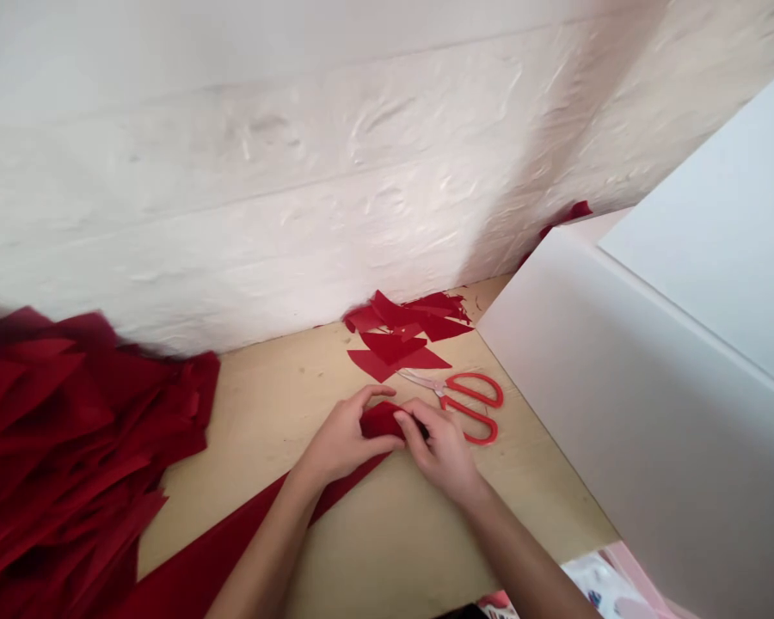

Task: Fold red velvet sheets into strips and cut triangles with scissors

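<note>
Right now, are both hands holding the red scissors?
No, the head view shows the left hand and right hand holding a red strip. The red-handled scissors lie beside them on the wooden table.

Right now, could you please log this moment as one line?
left hand: holding red sheet | right hand: holding it too | red-handled scissors: beside, untouched

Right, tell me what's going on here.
A person is working at a wooden tabletop with bare hands: the left hand and right hand pinch the folded end of a long red strip. Red-handled scissors lie just beyond the right hand, near a small pile of cut red pieces. A much larger red heap sits off to the left.
</note>
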Tool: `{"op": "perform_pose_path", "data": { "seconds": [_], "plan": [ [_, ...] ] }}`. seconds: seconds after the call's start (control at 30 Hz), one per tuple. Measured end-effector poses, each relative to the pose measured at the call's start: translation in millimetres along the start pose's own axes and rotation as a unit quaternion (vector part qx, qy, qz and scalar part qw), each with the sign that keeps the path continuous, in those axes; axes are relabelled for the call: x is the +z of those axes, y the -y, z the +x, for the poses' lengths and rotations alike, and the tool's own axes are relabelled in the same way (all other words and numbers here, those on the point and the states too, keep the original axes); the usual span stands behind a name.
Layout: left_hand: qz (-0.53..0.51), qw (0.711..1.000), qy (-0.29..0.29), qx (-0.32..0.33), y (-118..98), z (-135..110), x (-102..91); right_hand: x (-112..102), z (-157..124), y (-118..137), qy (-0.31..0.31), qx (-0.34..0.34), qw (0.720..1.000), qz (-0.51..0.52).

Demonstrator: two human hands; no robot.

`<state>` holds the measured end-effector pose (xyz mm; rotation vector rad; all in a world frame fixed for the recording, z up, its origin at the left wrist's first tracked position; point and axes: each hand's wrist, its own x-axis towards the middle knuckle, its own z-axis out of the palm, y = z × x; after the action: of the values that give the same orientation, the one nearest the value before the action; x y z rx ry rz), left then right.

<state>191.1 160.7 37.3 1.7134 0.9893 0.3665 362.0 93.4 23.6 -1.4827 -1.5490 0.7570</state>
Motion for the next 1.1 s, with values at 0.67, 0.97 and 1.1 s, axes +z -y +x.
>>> {"op": "perform_pose_path", "data": {
  "seconds": [0.67, 0.97, 1.1],
  "plan": [
    [0.013, 0.999, -0.026, 0.034, 10.4, 0.5, 3.4, -4.5, 11.0, 5.0, 0.023, 0.092, 0.993, 0.072],
    [0.013, 0.999, -0.021, 0.046, 8.7, -0.5, 2.2, 0.0, 6.5, 9.3, -0.014, 0.057, 0.997, 0.046],
    [0.027, 0.998, -0.013, 0.056, 7.0, -2.0, 0.8, 2.8, 7.5, 10.2, -0.035, 0.049, 0.998, 0.017]
  ]
}}
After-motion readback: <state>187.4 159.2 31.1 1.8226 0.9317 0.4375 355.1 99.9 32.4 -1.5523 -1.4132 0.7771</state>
